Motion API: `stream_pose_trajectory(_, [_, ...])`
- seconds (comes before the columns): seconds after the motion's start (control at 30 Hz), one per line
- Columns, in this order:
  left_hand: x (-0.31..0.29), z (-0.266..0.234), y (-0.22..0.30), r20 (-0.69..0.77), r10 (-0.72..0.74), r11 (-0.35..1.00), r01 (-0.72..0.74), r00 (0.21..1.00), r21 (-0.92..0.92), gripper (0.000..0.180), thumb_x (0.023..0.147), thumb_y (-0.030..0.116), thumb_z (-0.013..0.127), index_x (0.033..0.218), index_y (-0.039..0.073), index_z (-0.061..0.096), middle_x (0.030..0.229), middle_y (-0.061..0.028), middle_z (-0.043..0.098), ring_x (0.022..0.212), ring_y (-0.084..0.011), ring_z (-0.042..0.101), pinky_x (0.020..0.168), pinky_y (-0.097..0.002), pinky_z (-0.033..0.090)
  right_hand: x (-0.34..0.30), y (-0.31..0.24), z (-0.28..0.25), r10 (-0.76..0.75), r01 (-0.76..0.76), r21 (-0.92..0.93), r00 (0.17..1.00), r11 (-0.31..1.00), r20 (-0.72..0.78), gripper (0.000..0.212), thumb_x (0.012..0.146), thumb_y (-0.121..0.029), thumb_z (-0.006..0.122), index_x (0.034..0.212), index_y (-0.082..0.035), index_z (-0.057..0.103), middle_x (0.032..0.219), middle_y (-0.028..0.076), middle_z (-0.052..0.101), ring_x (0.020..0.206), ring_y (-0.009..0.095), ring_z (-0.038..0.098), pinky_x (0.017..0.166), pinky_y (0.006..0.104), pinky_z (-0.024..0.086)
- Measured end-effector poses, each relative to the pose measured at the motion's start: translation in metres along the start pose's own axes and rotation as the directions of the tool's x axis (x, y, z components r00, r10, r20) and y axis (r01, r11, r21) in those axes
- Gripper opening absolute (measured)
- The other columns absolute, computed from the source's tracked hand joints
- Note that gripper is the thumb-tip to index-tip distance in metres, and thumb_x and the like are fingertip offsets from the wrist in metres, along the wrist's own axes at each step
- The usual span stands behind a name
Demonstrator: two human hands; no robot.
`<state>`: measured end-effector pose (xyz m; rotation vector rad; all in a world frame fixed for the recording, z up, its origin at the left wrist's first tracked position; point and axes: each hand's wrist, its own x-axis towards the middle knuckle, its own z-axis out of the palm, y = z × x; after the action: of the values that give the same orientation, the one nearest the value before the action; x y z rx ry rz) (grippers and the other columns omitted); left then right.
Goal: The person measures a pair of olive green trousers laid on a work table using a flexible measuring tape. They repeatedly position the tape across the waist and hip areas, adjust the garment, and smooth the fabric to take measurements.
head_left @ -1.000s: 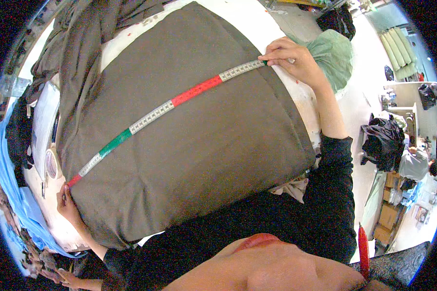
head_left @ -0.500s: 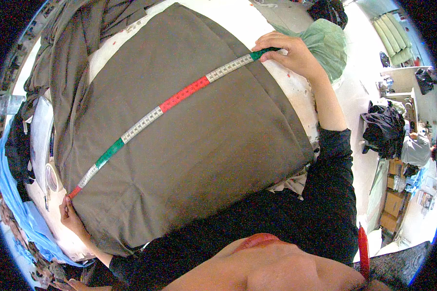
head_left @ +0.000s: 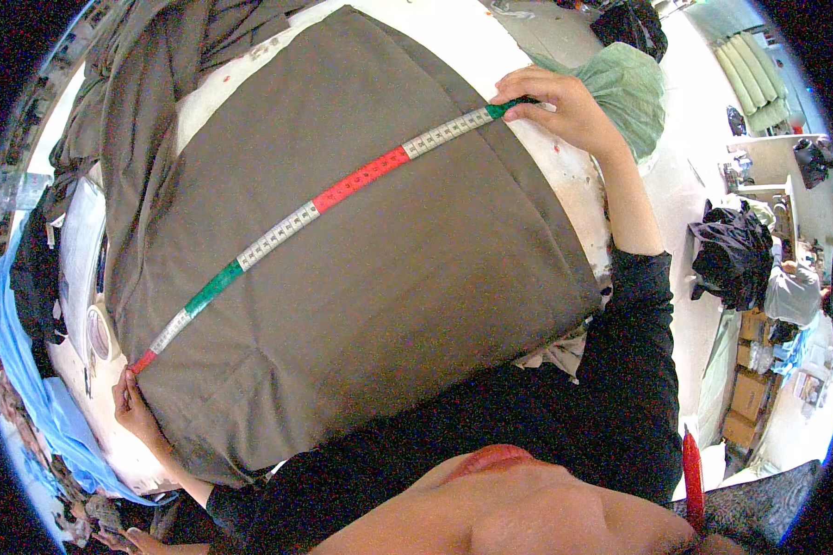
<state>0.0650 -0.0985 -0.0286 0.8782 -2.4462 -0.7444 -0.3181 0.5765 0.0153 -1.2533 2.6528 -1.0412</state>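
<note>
A tape measure (head_left: 361, 178) with red, white and green sections stretches diagonally across a dark brown-grey cloth (head_left: 342, 296). The cloth lies spread over a white table (head_left: 217, 106). My left hand (head_left: 137, 407) pinches the red end of the tape at the cloth's near left edge. Up at the far right, my right hand (head_left: 560, 106) grips a green section of the tape between thumb and fingers, just past the cloth's right edge. Between both hands the tape runs taut, along or just above the cloth.
More dark cloth (head_left: 143, 102) hangs in folds at the far left. A tape roll (head_left: 100, 333) lies by the left edge, near blue cloth (head_left: 51, 407). Beyond my right hand sits a green plastic bag (head_left: 634, 97). Black bundles (head_left: 731, 254) and cardboard boxes (head_left: 748, 393) stand at right.
The right hand and its end of the tape have shifted very slightly to the right and down. Both hands keep their grip on the tape.
</note>
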Motion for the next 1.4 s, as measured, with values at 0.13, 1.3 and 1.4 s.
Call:
stream_pose_trajectory(0.13, [-0.001,0.000,0.001,-0.006,0.002,1.000,-0.002,1.000,0.013,0.025,0.096,0.018,0.066,0.111,-0.001,0.071,0.098,-0.0051,0.068,0.091,-0.0137,0.061,0.087,-0.0264,0.046,0.000,-0.001,0.001,-0.059,0.059,-0.023,0.998,0.998,-0.016,0.021,0.083,-0.012,0.073,0.103,-0.008,0.073,0.102,0.009,0.069,0.100,0.024,0.064,0.088,0.0333,0.051])
stream_pose_trajectory(1.3, [-0.004,0.004,0.012,0.006,0.032,0.999,-0.032,0.999,0.022,0.024,0.096,0.016,0.065,0.113,0.000,0.071,0.094,-0.0067,0.067,0.089,-0.0136,0.059,0.084,-0.0260,0.046,0.002,-0.022,0.006,0.050,-0.051,-0.020,0.998,0.998,-0.034,0.024,0.076,-0.015,0.079,0.095,-0.008,0.066,0.094,0.003,0.065,0.095,0.020,0.061,0.086,0.0329,0.048])
stream_pose_trajectory(1.4, [-0.002,0.005,0.011,0.009,0.033,0.998,-0.033,0.999,-0.054,0.024,0.096,0.016,0.065,0.113,0.000,0.071,0.095,-0.0065,0.067,0.089,-0.0135,0.059,0.084,-0.0259,0.046,0.002,-0.020,0.007,-0.004,0.002,-0.049,0.999,0.999,-0.046,0.021,0.076,-0.013,0.077,0.092,-0.008,0.065,0.094,0.004,0.065,0.095,0.021,0.061,0.086,0.0339,0.048])
